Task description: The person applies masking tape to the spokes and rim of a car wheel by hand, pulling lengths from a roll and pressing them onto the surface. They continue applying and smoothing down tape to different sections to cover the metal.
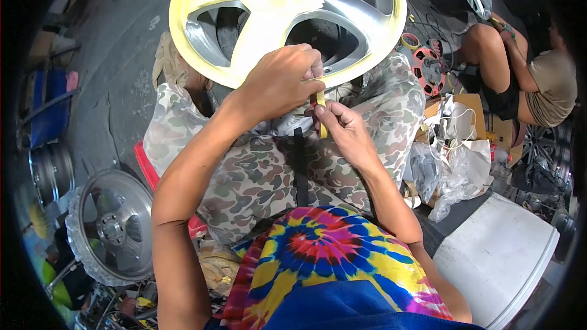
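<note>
Where left hand (278,82) and right hand (345,128) meet below wheel (373,18) | tape strip (320,99) pinched between both hands' closed fingers

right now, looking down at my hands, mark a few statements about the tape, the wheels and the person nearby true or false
1. The left hand and right hand both pinch the yellow tape. True.
2. The wheel on the lap carries no masking. False: yellow masking covers its rim and some spokes.
3. A second wheel lies at the lower left, apart from the hands. True.
4. The other person is touching the wheel on the lap. False: they sit apart at the upper right.
</note>
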### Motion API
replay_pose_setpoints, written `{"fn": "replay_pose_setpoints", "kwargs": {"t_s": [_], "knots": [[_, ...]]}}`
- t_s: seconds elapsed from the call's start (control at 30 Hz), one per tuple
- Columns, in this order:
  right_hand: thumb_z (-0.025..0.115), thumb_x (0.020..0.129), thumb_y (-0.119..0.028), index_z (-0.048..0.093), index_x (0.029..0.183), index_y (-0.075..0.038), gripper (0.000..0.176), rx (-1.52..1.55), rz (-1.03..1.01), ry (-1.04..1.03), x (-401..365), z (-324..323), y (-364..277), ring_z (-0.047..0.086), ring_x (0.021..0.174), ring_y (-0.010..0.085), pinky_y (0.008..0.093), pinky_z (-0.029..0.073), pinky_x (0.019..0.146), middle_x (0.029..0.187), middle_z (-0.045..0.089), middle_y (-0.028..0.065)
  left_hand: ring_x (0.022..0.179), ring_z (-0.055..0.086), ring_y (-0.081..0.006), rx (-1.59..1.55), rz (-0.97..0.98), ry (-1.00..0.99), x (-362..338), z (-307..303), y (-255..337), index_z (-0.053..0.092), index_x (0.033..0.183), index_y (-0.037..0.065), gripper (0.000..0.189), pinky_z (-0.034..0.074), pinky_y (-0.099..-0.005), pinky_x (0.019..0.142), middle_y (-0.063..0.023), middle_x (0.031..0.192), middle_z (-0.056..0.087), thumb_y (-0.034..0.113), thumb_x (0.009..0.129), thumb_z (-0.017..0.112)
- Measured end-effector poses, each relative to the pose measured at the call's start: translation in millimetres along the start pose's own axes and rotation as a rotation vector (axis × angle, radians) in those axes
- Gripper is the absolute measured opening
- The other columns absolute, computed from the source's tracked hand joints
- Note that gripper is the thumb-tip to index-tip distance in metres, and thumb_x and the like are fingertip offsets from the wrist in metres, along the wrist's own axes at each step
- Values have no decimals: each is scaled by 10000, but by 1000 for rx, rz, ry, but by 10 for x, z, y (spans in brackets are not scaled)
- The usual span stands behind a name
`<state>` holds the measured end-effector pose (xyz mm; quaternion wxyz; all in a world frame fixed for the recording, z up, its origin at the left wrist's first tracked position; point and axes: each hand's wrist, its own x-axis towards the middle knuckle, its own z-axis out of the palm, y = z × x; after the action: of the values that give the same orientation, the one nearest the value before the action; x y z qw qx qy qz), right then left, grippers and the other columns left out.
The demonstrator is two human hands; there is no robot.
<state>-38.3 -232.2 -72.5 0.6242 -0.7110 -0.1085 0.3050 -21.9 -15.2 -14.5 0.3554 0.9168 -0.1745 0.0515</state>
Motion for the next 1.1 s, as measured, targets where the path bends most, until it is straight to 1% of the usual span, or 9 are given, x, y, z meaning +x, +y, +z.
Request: {"fn": "replay_pose_setpoints", "kwargs": {"t_s": [0.1,0.17,0.2,0.3,0.4,0.5,0.67,0.97,1.1], "knots": [[661,1043,-287,711,976,-16,283,-37,3,5,49,-35,47,541,613,115,314,406,571,704,606,25,833,629,-319,-18,-64,-42,20,1,15,644,953,29,210,494,-433,773,-111,843,614,197,882,748],[677,998,-203,700,963,4,211,-675,-525,278,152,-149,-5,629,720,319,443,473,662,812,650,152,831,628,-322,1,-65,-29,15,17,10,646,957,30,205,495,-433,771,-108,843,613,190,880,749],[684,955,-159,693,942,17,177,-765,-444,337,178,-261,5,620,876,453,539,477,752,927,642,234,831,628,-322,1,-64,-27,-12,29,22,646,957,30,205,495,-433,771,-108,843,613,190,880,749],[693,956,-196,677,900,20,224,-915,-534,324,183,-360,127,637,858,427,514,480,749,910,641,211,857,636,-332,48,-71,36,-36,-2,13,656,922,30,180,502,-428,788,-117,841,623,176,874,749],[701,949,-220,690,901,17,242,-979,-310,215,84,-333,80,641,873,429,499,479,767,941,653,205,780,647,-239,30,22,71,-69,-130,-123,689,906,27,159,510,-370,725,-85,825,669,175,902,749],[710,944,-237,733,942,6,244,-991,-284,240,36,-300,106,638,852,426,498,482,767,934,649,206,684,523,-50,-187,-322,141,-82,-523,-187,752,961,9,213,430,-249,594,8,799,683,220,944,771],[715,943,-244,729,906,12,259,-924,-334,227,97,-281,187,646,824,446,529,494,753,949,654,225,649,454,-53,-254,-540,-24,-280,-464,-320,748,935,-26,214,377,-251,572,57,688,570,186,932,776],[718,939,-233,733,896,14,251,-910,-344,197,111,-280,191,649,809,444,518,508,747,889,652,229,656,470,-74,-120,-482,60,-363,-250,-252,771,936,-21,193,413,-286,585,1,677,598,170,909,783],[718,937,-234,736,903,11,248,-893,-338,197,103,-259,180,650,805,434,514,506,747,879,652,214,636,543,-120,-73,-421,147,-377,-167,-251,770,909,-21,170,456,-303,610,-79,725,689,145,879,791]]}}
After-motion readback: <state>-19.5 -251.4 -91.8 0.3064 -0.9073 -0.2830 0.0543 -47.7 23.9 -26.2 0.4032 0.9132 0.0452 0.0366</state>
